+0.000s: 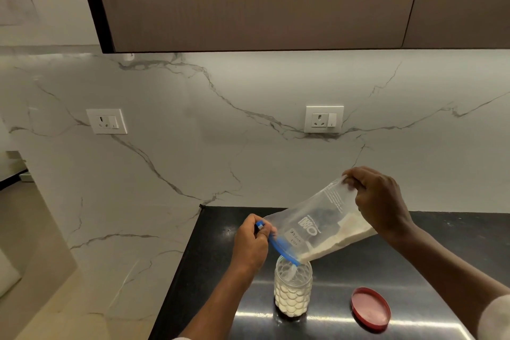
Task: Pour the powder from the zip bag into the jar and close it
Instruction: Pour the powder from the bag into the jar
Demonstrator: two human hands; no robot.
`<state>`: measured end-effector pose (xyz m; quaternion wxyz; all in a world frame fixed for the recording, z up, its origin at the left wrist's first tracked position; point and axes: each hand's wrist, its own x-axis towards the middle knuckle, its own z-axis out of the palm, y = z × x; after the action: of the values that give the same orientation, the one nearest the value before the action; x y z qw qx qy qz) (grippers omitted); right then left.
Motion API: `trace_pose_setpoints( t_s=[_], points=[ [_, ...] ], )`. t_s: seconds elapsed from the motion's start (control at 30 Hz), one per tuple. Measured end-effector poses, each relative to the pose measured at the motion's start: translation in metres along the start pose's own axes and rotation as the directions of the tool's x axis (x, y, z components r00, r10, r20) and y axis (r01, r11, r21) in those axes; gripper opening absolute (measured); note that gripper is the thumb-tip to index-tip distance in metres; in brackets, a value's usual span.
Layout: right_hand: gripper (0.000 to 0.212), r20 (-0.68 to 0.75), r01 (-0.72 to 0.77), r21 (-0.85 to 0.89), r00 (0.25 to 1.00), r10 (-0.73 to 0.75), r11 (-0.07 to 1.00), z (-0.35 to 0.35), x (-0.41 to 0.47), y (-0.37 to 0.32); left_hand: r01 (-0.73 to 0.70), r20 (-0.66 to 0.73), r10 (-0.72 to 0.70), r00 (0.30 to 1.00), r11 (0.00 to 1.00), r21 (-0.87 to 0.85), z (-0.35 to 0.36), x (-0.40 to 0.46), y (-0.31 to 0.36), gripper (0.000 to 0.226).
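A clear zip bag with a blue zip strip is tilted mouth-down over a clear dimpled jar. White powder lies along the bag's lower edge and runs out of its corner into the jar, which is roughly half full. My left hand pinches the blue zip end at the bag's mouth. My right hand grips the raised bottom end of the bag. The red lid lies flat on the counter to the right of the jar.
The jar and lid stand on a glossy black counter whose left edge drops off beside my left forearm. A marble wall with two sockets rises behind. Brown upper cabinets hang overhead.
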<state>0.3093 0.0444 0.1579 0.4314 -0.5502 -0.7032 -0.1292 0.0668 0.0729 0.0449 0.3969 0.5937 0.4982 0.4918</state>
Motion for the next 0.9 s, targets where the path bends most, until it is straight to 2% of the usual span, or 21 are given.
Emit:
trace_pose_setpoints(
  t_s=[0.1,0.2,0.33,0.7,0.83,0.9],
  points=[
    [0.02,0.066,-0.042,0.004,0.997,0.041,0.999,-0.001,0.0,0.001,0.006,-0.016,-0.006,1.0,1.0,0.004,-0.002,-0.001,-0.002,0.015],
    [0.019,0.042,-0.032,0.007,0.999,0.032,0.999,-0.001,-0.001,0.002,-0.003,-0.006,0.003,1.0,1.0,0.004,-0.001,0.0,-0.002,0.016],
    [0.02,0.081,-0.035,0.002,0.996,0.035,0.999,0.0,-0.002,0.002,-0.005,-0.005,0.005,1.0,1.0,0.013,-0.002,-0.003,-0.004,0.016],
    [0.016,0.002,-0.028,0.039,1.0,0.028,0.999,0.0,-0.003,-0.007,-0.019,0.03,0.019,0.999,1.0,-0.016,-0.006,-0.003,-0.007,0.015],
    [0.017,0.078,-0.096,0.052,0.993,0.092,0.994,0.0,-0.004,-0.01,-0.007,0.016,0.007,1.0,1.0,-0.013,-0.008,-0.004,-0.008,0.013],
    [0.018,0.071,-0.108,0.068,0.992,0.104,0.992,-0.001,-0.004,-0.011,-0.016,0.023,0.016,1.0,1.0,-0.018,-0.008,-0.003,-0.008,0.013]
  ],
)
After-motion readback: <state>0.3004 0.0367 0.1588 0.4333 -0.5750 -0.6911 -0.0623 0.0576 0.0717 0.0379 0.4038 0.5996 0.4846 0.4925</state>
